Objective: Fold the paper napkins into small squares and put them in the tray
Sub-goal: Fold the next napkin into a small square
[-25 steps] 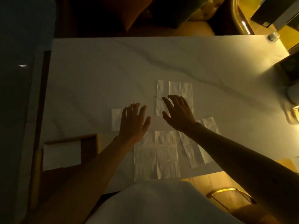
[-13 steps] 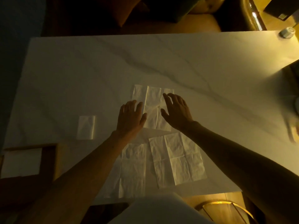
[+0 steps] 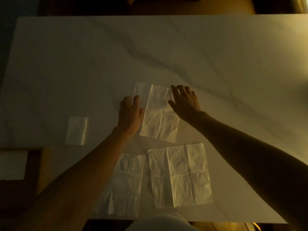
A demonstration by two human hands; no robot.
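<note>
Napkin (image 3: 159, 121) number one lies flat between my two hands, a little past the middle of the table (image 3: 166, 47), its far part doubled over into a lighter strip. My left hand (image 3: 130, 114) lies palm down on its left edge, fingers straight and close together, pressing the paper and gripping nothing. My right hand (image 3: 185, 100) is spread at the far right corner, fingers slightly bent, the fingertips (image 3: 173, 88) touching the paper there; nothing is pinched or held. Both forearms reach in bare from the near side, the right one crossing the right half of the table. Nearer to me lie two open, creased napkins side by side: one (image 3: 126, 184) under my left forearm, with its near end at the table's front edge, and a wider one (image 3: 190, 175) just to its right. A small folded napkin (image 3: 76, 130) sits well to the left, close to the table edge there. Past that corner, at the left border, is the dark tray (image 3: 34, 164) with a white folded piece (image 3: 11, 165) in it. Beyond my fingers and to the right the veined marble top runs on bare. The light is dim and yellow.
</note>
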